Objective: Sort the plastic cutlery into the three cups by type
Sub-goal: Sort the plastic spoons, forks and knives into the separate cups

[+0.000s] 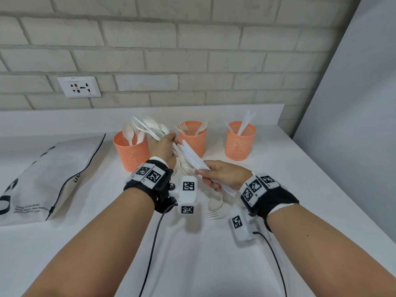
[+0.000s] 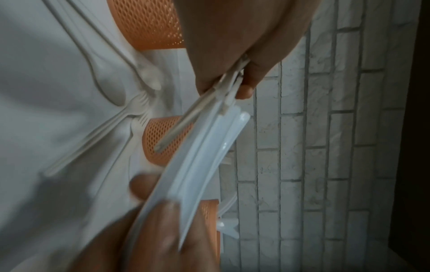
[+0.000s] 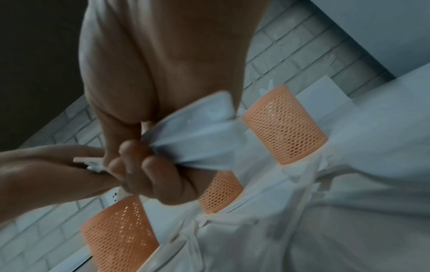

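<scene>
White countertop [image 1: 278,211] along the brick wall, a printed bag [image 1: 49,179] lying flat at the left, and three orange mesh cups in a row: spoon cup [image 1: 131,154], fork cup [image 1: 192,139], knife cup [image 1: 240,142], each already part filled. Up front, the left hand [image 1: 164,150] is clenched round a mixed bundle of spoons and knives [image 1: 150,128], bowls fanned out over the spoon cup. The right hand [image 1: 222,175] pinches a stack of white knives [image 1: 192,156] by one end, apparently teasing them from that bundle, though the wrist views are blurred. Loose on the counter beneath the hands: a spoon [image 1: 214,204] and a fork [image 1: 215,215], unsorted.
</scene>
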A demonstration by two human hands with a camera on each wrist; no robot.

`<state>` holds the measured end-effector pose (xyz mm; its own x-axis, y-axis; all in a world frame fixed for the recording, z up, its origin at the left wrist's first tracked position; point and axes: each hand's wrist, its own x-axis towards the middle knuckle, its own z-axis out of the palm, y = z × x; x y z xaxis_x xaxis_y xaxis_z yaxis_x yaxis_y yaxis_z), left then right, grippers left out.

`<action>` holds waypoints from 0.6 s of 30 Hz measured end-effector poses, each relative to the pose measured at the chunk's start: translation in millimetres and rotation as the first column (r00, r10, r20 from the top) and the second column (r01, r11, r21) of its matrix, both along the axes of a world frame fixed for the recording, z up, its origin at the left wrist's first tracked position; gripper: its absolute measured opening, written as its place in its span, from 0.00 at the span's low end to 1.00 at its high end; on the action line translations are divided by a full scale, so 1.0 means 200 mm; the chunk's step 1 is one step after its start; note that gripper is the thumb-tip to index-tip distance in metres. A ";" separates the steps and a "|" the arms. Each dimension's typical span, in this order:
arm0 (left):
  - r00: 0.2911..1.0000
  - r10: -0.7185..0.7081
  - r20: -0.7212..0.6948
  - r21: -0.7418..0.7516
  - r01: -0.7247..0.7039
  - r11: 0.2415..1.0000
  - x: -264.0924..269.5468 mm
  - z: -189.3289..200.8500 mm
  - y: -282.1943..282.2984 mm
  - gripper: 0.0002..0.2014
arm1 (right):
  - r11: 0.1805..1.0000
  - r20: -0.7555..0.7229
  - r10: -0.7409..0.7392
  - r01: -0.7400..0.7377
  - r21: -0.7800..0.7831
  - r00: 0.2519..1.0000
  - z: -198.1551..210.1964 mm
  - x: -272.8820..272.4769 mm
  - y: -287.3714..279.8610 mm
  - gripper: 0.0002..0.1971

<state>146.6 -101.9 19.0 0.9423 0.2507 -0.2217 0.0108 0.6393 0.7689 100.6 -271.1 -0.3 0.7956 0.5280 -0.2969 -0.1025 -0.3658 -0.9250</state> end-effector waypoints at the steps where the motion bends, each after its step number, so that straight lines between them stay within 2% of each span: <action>1: 1.000 0.027 -0.003 -0.013 -0.027 1.000 0.02 0.01 0.01 0.08 | 1.000 -0.015 -0.007 0.007 0.005 1.000 -0.01 0.01 -0.02 0.04; 5: 0.984 0.176 -0.033 -0.063 -0.178 0.982 0.12 0.03 0.13 0.10 | 0.997 -0.059 -0.061 0.063 0.032 0.996 -0.04 0.04 -0.17 0.04; 7: 0.990 0.137 -0.032 -0.084 -0.139 0.987 0.12 0.04 0.15 0.03 | 0.989 -0.057 -0.119 0.123 0.084 0.991 -0.04 0.07 -0.21 0.05; 10: 0.994 -0.107 -0.034 -0.037 0.106 0.994 0.08 0.01 0.07 0.08 | 0.971 -0.050 -0.178 0.184 0.154 0.983 0.00 0.12 -0.19 0.07; 12: 0.944 -0.326 -0.049 0.010 0.327 0.945 0.03 -0.01 -0.01 0.10 | 0.966 0.019 -0.200 0.194 0.171 0.980 0.06 0.16 -0.16 0.09; 13: 0.911 -0.410 -0.050 0.038 0.412 0.910 0.01 -0.02 -0.04 0.10 | 0.967 0.103 -0.224 0.207 0.150 0.969 0.11 0.18 -0.15 0.08; 15: 0.854 -0.518 -0.048 0.120 0.519 0.846 -0.02 -0.03 -0.09 0.09 | 0.955 0.328 -0.298 0.281 0.099 0.897 0.22 0.24 -0.15 0.06; 18: 0.803 -0.595 -0.044 0.191 0.591 0.784 -0.05 -0.03 -0.11 0.08 | 0.886 0.605 -0.433 0.439 0.150 0.668 0.36 0.37 -0.19 0.08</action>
<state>136.0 -123.2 13.4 0.9222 -0.3240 -0.2113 0.3259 0.3568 0.8755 175.5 -309.0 70.8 0.9416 0.0741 0.3285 0.3271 -0.4329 -0.8400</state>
